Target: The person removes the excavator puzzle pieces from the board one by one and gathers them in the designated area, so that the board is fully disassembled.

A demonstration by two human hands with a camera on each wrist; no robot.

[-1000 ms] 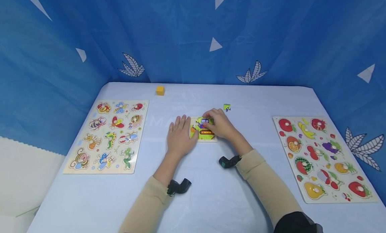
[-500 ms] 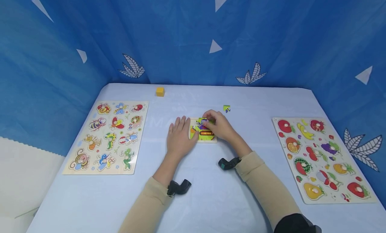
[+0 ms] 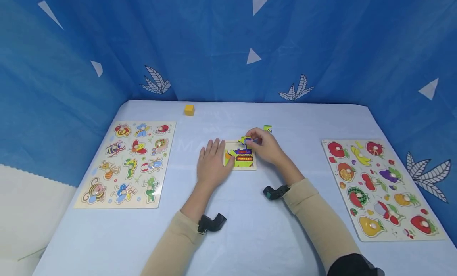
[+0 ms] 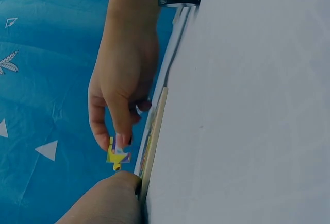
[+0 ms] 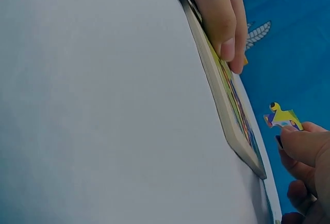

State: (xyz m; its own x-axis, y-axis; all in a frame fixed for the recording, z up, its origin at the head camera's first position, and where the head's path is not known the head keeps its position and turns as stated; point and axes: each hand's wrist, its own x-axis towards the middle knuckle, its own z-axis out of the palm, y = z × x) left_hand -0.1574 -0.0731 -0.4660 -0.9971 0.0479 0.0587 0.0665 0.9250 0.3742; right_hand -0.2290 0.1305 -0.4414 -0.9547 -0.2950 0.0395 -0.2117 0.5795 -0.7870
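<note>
A small wooden jigsaw board (image 3: 244,163) with a picture of a tracked digger on yellow-green lies mid-table. My left hand (image 3: 213,165) rests at its left side with straight fingers, the thumb over the board's edge. Above the board's upper right part, my right hand (image 3: 265,148) pinches a yellow and purple jigsaw piece (image 5: 283,118) between thumb and finger. In the left wrist view that jigsaw piece (image 4: 118,157) hangs apart from the board. Another jigsaw piece (image 3: 267,128), green with a dark mark, lies on the table just beyond my right hand.
A peg puzzle board with insects (image 3: 126,161) lies at the left, and one with fruit (image 3: 378,188) at the right. A yellow cube (image 3: 189,110) sits near the back edge. Blue patterned cloth (image 3: 214,42) hangs behind the white table (image 3: 246,236).
My right hand has raised the jigsaw piece off the board and shifted slightly right. Bare wood now shows along the board's upper part. My left hand stays put.
</note>
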